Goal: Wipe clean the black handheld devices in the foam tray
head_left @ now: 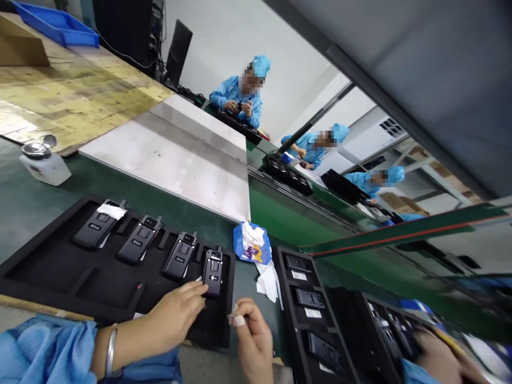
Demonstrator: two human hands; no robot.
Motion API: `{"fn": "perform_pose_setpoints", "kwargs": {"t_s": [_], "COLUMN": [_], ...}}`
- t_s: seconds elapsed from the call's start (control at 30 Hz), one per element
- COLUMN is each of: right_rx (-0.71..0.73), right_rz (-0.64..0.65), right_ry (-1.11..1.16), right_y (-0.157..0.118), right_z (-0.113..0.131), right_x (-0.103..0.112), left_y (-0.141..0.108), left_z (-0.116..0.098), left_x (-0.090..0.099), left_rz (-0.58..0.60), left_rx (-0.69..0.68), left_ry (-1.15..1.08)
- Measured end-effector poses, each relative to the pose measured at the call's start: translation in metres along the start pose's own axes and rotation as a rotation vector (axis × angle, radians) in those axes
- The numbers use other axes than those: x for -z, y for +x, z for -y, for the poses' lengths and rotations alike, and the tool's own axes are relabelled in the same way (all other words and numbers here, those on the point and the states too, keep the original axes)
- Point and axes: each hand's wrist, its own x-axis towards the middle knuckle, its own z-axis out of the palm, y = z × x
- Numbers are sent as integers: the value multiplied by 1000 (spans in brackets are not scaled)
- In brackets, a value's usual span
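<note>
left hand (176, 316): fingers close together, slightly bent, at the lower end of the fourth handset (215, 273); contact, and anything under the fingers, cannot be confirmed. right hand (256, 333): thumb and forefinger pinched on a small pale piece (231, 318), just right of the near tray. the hands are apart from each other.

containers, left to right. a cardboard box (20, 45) stands at the far left edge; its contents cannot be seen. beside it, a shallow blue tray (66, 34) lies on a wooden board (88, 96). a white bottle (46, 166) with a metal cap stands on the green counter (152, 198).

the near black tray (52, 269) carries four handsets in a row, the fourth at its right end. a white paper (112, 212) lies across the top of the first. a small red spot (139, 286) shows on the tray floor.

a small blue bin (239, 242) holds white tissue (254, 233) and a purple-and-yellow wrapper (253, 253); more white paper (267, 282) lies just beside it. a second black tray (288, 309) holds three handsets, each with a white label. farther right, another black tray (372, 320) holds dark devices (384, 333); a co-worker's hand (438, 352), blurred, is beside them.
</note>
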Motion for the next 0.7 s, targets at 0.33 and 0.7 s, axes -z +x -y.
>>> {"fn": "perform_pose_setpoints", "kwargs": {"t_s": [0.33, 0.7], "right_rx": [104, 321], "right_rz": [-145, -244], "right_ry": [-241, -632], "right_y": [-18, -23], "right_z": [12, 14], "right_x": [-77, -79], "left_y": [0, 3], "left_z": [-6, 7], "left_x": [19, 24], "left_rz": [11, 265], "left_rx": [196, 197], "left_ry": [-504, -559]}}
